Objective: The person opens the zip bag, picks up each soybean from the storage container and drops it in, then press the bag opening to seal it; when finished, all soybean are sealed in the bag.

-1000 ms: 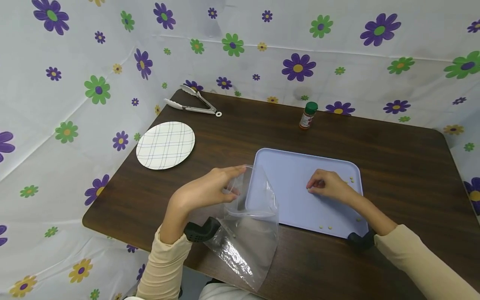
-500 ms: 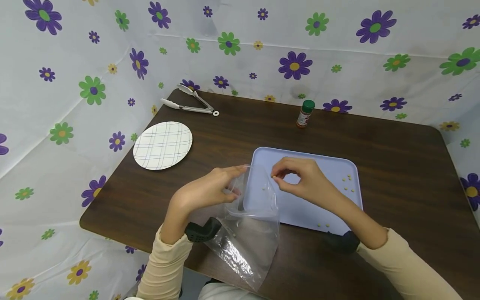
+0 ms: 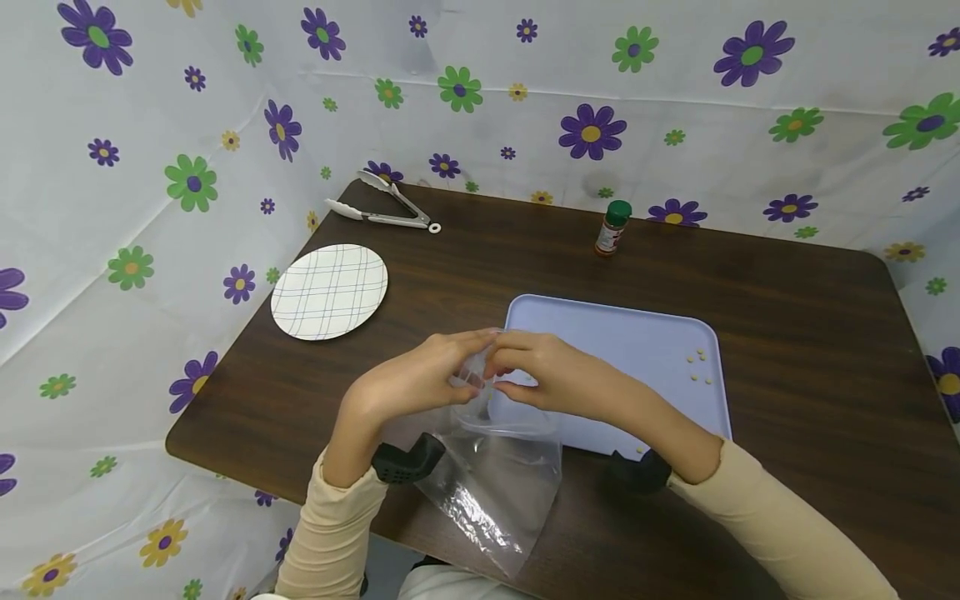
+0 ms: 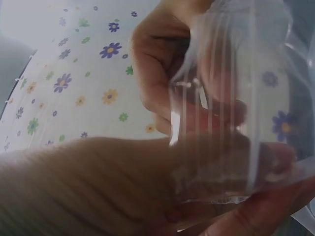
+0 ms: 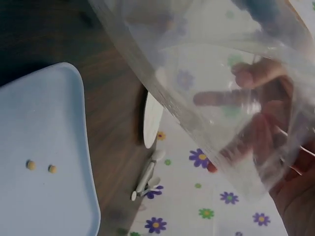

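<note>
My left hand (image 3: pixel 420 375) holds the mouth of a clear plastic bag (image 3: pixel 502 492), gripping its edge with fingers and thumb spread apart. The bag's lower part hangs over the near table edge. At the bag's opening is my right hand (image 3: pixel 558 375), its thumb and fingertips close together; whether a small yellowish bean-like piece is between them cannot be made out. Several such pieces (image 3: pixel 693 377) lie on the light blue tray (image 3: pixel 600 325), mostly at its right side. Through the bag (image 4: pixel 216 162), fingers show blurred in the left wrist view.
A white checked plate (image 3: pixel 330 292) lies to the left, with open metal tongs (image 3: pixel 397 218) behind it. A spice bottle with a green cap (image 3: pixel 613 227) stands behind the tray. A flowered curtain (image 3: pixel 480 142) borders the back and left of the table.
My right hand has moved left from over the tray, where it pinched a small piece, to the bag's mouth. My left hand and the bag have stayed nearly in place.
</note>
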`<state>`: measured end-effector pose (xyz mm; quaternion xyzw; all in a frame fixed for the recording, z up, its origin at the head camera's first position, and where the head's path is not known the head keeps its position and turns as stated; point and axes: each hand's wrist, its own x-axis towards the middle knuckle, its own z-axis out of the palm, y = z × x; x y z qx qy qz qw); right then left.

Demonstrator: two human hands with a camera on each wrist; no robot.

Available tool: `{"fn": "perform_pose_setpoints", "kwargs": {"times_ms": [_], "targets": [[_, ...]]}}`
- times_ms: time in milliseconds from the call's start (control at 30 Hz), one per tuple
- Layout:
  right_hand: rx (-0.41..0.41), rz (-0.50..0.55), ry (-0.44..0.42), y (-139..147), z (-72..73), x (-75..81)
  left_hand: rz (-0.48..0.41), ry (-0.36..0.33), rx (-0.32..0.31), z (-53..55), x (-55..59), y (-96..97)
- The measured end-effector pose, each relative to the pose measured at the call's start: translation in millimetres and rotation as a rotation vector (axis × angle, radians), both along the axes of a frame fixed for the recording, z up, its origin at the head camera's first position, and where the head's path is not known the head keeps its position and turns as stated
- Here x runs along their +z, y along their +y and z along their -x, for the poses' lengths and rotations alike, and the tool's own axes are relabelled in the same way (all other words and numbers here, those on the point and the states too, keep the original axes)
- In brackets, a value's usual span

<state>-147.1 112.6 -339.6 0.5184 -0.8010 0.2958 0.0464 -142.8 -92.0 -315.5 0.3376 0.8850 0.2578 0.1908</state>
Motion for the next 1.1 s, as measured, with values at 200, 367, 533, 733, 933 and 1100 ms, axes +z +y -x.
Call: {"fn": "perform_pose_setpoints", "kwargs": {"times_ms": [200,367,533,733,933,1100], "targets": [[-0.134,0.144,-0.097,14,5.8,2.8,0.015,-0.058,0.039,-0.3,0.2,-3.7],[-0.236,0.247,-0.172,26,14.3,-3.3,0.022,-0.06,0.063,-0.8,-1.0,-8.6],[-0.295,0.141,-0.301,34,30.3,-33.4,0.029,-0.041,0.068,-1.8,-3.4,-14.5],[-0.252,-0.195,-0.344,34,43.7,-80.0,0.014,-0.068,0.067,-2.1,-5.7,-16.9],[-0.191,-0.268,-0.252,27,52.6,-104.4,0.038,-0.033,0.062,0.6,-9.1,-17.3],[-0.17,-0.252,-0.11,21,56.2,-112.2,0.053,-0.023,0.065,2.6,-11.9,-17.6]]}}
